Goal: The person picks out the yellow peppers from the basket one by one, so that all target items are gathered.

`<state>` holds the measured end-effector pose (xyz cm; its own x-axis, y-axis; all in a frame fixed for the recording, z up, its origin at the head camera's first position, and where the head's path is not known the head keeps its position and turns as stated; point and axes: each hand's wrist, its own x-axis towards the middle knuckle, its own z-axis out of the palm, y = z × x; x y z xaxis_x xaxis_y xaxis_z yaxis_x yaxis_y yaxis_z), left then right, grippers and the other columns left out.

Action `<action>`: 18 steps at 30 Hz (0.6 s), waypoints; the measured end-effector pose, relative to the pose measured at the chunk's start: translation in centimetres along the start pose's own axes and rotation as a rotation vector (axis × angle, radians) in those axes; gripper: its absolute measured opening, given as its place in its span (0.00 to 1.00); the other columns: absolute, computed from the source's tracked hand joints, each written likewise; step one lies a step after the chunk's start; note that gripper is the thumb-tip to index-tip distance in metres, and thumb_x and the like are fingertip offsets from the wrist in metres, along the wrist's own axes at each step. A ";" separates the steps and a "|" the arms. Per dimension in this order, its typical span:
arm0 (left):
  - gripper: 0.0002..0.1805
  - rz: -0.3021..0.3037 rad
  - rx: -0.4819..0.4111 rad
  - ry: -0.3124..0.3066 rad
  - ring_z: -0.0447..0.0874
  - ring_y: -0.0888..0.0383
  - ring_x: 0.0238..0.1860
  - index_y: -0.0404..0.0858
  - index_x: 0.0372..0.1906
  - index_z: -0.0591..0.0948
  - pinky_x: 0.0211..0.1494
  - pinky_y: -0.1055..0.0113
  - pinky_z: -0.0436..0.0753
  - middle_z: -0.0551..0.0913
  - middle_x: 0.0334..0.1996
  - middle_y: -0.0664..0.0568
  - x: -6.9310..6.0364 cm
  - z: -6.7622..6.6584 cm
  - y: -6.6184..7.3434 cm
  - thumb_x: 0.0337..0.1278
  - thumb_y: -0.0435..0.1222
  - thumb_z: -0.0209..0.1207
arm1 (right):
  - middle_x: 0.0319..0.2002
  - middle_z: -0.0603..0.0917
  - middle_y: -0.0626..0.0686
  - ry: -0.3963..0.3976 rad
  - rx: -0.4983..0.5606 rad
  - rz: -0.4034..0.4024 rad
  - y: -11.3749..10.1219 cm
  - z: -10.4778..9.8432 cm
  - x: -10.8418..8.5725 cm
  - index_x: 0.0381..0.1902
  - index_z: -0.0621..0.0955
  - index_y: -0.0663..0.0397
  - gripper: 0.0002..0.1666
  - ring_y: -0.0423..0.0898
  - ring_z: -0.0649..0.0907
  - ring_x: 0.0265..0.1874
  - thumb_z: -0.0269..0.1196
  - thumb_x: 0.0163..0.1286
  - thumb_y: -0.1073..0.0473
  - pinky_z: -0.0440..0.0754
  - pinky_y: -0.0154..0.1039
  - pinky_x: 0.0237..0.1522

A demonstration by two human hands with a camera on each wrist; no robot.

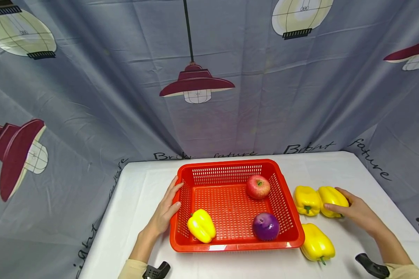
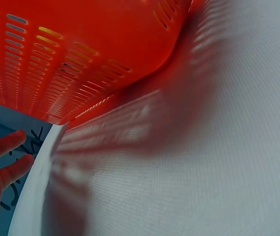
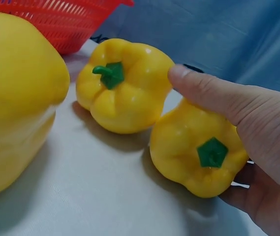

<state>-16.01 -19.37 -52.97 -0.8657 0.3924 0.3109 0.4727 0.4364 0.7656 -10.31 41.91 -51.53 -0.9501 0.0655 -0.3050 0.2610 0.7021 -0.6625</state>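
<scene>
A red plastic basket [image 1: 230, 248] stands on the white table. My left hand [image 1: 165, 209] is at its left side, thumb and fingertips by the rim. In the left wrist view, two fingers [image 2: 14, 172] stretch out straight beside the perforated wall. My right hand [image 1: 361, 213] holds a yellow bell pepper [image 3: 194, 142] lying on the table, thumb on one side and fingers round the other. Touching it on the left is a second yellow bell pepper [image 1: 306, 199]. Nearer the front lies a third yellow bell pepper [image 1: 317, 242], against the basket's right side.
Inside the basket are a yellow bell pepper [image 1: 201, 226], a red apple [image 1: 258, 186] and a round purple vegetable or fruit [image 1: 265, 226]. A grey curtain [image 1: 251, 116] with printed lamps hangs behind the white table [image 1: 143, 186] and along its sides.
</scene>
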 end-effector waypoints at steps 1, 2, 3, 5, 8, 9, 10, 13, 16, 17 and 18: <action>0.33 -0.002 0.001 -0.001 0.49 0.47 0.78 0.45 0.77 0.62 0.69 0.34 0.60 0.46 0.81 0.56 0.0 0.0 0.0 0.68 0.42 0.45 | 0.68 0.55 0.83 0.000 -0.003 -0.003 0.0 0.0 0.0 0.76 0.45 0.76 0.62 0.78 0.62 0.62 0.61 0.70 0.36 0.62 0.79 0.56; 0.33 -0.003 0.003 -0.001 0.49 0.47 0.78 0.45 0.77 0.62 0.69 0.34 0.60 0.46 0.81 0.56 0.0 0.0 0.0 0.67 0.42 0.45 | 0.68 0.55 0.83 0.001 -0.005 -0.006 0.1 0.0 0.0 0.76 0.45 0.76 0.62 0.78 0.62 0.62 0.61 0.71 0.36 0.62 0.79 0.56; 0.33 -0.004 0.006 -0.002 0.49 0.48 0.78 0.45 0.77 0.62 0.69 0.34 0.60 0.46 0.81 0.56 0.0 0.0 -0.1 0.68 0.42 0.45 | 0.68 0.55 0.83 0.000 -0.004 -0.011 0.1 0.0 0.0 0.76 0.45 0.76 0.62 0.78 0.62 0.61 0.61 0.71 0.36 0.62 0.78 0.56; 0.33 -0.005 0.009 -0.001 0.49 0.48 0.78 0.45 0.77 0.62 0.70 0.34 0.60 0.46 0.81 0.56 0.0 0.0 -0.1 0.68 0.42 0.45 | 0.68 0.55 0.83 0.001 -0.004 -0.016 0.2 0.0 0.0 0.76 0.45 0.77 0.61 0.78 0.63 0.61 0.60 0.72 0.37 0.62 0.78 0.56; 0.33 -0.002 0.005 -0.001 0.49 0.48 0.78 0.45 0.77 0.62 0.70 0.34 0.60 0.46 0.81 0.57 0.0 0.0 -0.1 0.68 0.42 0.45 | 0.67 0.55 0.83 0.003 -0.009 -0.021 0.3 0.0 0.0 0.75 0.44 0.77 0.60 0.77 0.64 0.60 0.59 0.72 0.37 0.62 0.78 0.57; 0.33 -0.002 0.004 -0.001 0.49 0.48 0.78 0.45 0.77 0.62 0.70 0.34 0.60 0.46 0.81 0.57 0.0 0.0 -0.1 0.68 0.42 0.44 | 0.67 0.55 0.83 0.003 -0.012 -0.023 0.3 0.0 0.0 0.75 0.44 0.77 0.60 0.77 0.64 0.60 0.59 0.73 0.37 0.62 0.78 0.56; 0.33 0.000 0.003 0.000 0.49 0.48 0.78 0.45 0.77 0.62 0.69 0.34 0.60 0.46 0.81 0.56 0.0 0.0 -0.1 0.68 0.42 0.44 | 0.67 0.56 0.83 0.005 -0.016 -0.022 0.3 0.0 0.0 0.75 0.44 0.77 0.60 0.77 0.64 0.59 0.58 0.73 0.37 0.62 0.77 0.56; 0.33 -0.001 0.005 0.001 0.50 0.46 0.78 0.45 0.77 0.62 0.68 0.34 0.62 0.46 0.81 0.56 0.0 0.1 -0.1 0.67 0.42 0.45 | 0.66 0.56 0.84 0.004 -0.022 -0.028 0.3 0.0 -0.1 0.75 0.44 0.78 0.59 0.77 0.64 0.59 0.58 0.74 0.37 0.62 0.78 0.57; 0.33 -0.002 0.012 0.004 0.51 0.45 0.78 0.45 0.77 0.62 0.68 0.34 0.63 0.46 0.81 0.55 0.0 0.1 -0.1 0.67 0.42 0.45 | 0.68 0.53 0.84 0.002 -0.013 -0.034 0.3 -0.1 -0.1 0.75 0.41 0.77 0.60 0.80 0.60 0.62 0.57 0.74 0.37 0.59 0.79 0.58; 0.33 -0.003 0.012 0.004 0.51 0.46 0.78 0.45 0.77 0.62 0.68 0.34 0.63 0.46 0.81 0.55 0.0 0.1 -0.1 0.68 0.43 0.45 | 0.68 0.51 0.84 0.001 -0.009 -0.038 0.2 -0.1 -0.1 0.75 0.41 0.77 0.60 0.81 0.58 0.63 0.57 0.74 0.37 0.58 0.79 0.58; 0.33 -0.003 0.013 0.003 0.51 0.46 0.78 0.45 0.77 0.62 0.68 0.34 0.63 0.46 0.81 0.55 0.0 0.1 -0.1 0.68 0.43 0.45 | 0.69 0.50 0.84 0.003 -0.004 -0.047 0.2 -0.1 -0.2 0.75 0.40 0.76 0.60 0.81 0.56 0.64 0.58 0.74 0.38 0.56 0.79 0.59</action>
<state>-16.08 -19.38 -53.12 -0.8678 0.3883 0.3101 0.4719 0.4483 0.7591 -10.10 42.09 -51.54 -0.9618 0.0344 -0.2716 0.2154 0.7073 -0.6733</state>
